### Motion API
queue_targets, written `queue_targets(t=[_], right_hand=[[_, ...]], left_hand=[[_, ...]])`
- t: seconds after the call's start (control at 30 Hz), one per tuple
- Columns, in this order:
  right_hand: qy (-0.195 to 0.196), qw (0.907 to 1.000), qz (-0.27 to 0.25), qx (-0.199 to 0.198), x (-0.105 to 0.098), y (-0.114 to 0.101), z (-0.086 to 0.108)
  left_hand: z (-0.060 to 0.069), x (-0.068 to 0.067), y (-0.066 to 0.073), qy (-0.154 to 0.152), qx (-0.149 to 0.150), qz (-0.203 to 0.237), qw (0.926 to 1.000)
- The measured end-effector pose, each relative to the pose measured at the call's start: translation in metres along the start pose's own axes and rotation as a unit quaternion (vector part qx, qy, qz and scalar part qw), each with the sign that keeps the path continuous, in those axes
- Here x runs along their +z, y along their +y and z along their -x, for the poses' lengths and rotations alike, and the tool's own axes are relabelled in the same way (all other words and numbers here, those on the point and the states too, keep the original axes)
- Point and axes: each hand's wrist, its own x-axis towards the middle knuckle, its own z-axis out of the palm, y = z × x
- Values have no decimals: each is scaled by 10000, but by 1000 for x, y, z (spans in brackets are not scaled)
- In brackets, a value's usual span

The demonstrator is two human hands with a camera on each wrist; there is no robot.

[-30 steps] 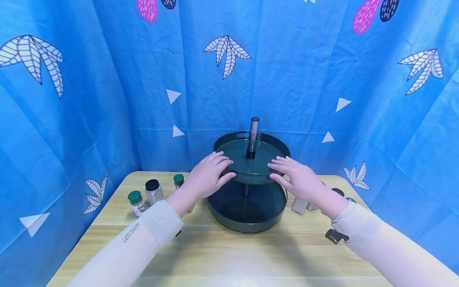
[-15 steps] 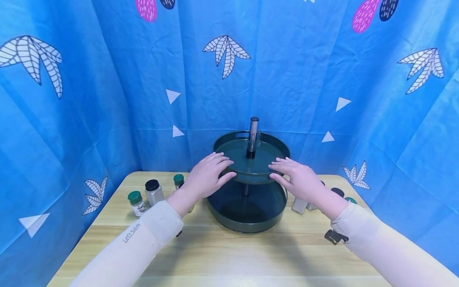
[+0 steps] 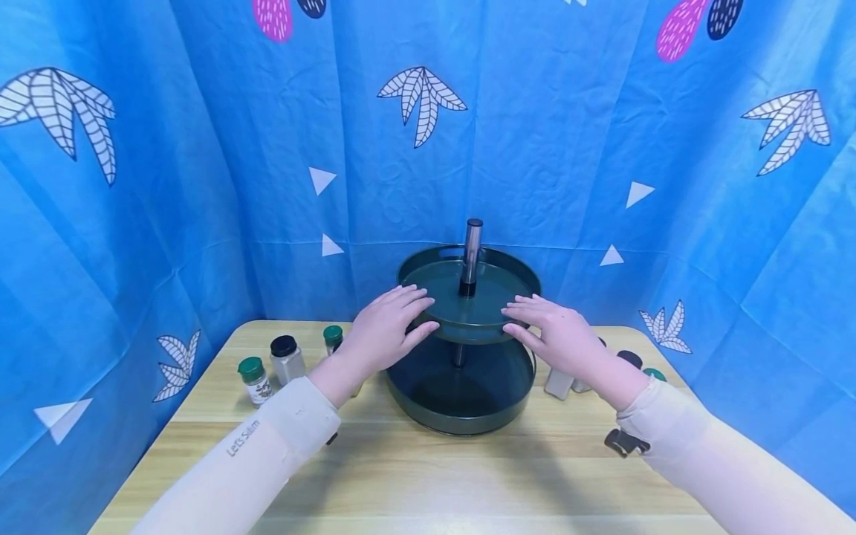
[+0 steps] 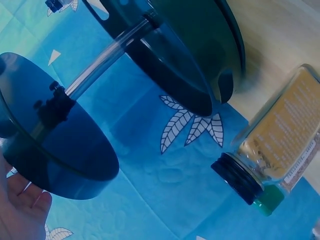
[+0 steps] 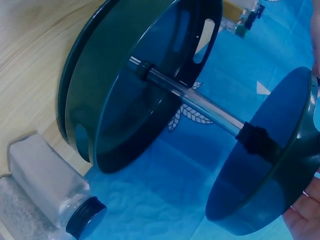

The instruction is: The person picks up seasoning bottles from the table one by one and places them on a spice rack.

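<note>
A two-tier dark green round tray stand rises near the back of the table, its upper tray point(image 3: 444, 281) set above a wider lower tray point(image 3: 461, 423) on a metal post point(image 3: 472, 249). At the upper tray's left rim is my left hand point(image 3: 383, 327), fingers extended and thumb near the front wall. My right hand point(image 3: 558, 331) mirrors it at the right rim. In the left wrist view, fingertips point(image 4: 31, 197) lie against the outer wall; the right wrist view shows the same with the other fingers point(image 5: 304, 207). Both trays hold nothing visible.
Left of the stand are a green-capped jar point(image 3: 255, 380), a black-capped jar point(image 3: 289, 362) and a green-capped bottle point(image 3: 332, 338). On the right, clear bottles point(image 3: 558, 382) are partly hidden by my forearm. A blue patterned curtain point(image 3: 428, 186) surrounds the wooden table point(image 3: 428, 483).
</note>
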Motion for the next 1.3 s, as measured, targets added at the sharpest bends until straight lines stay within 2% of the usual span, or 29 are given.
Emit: queue_targets(t=[0.6,0.87,1.3], right_hand=[[102,9999,11,-91,1,3,0],[36,10000,-43,-56,0,2,0],[54,9999,-94,-26,1,3,1]], left_hand=[[8,-6,-7,168,-48,68,9998],[12,-8,-12,424,38,65,9991],[22,-6,-24,529,-185,67,9984]])
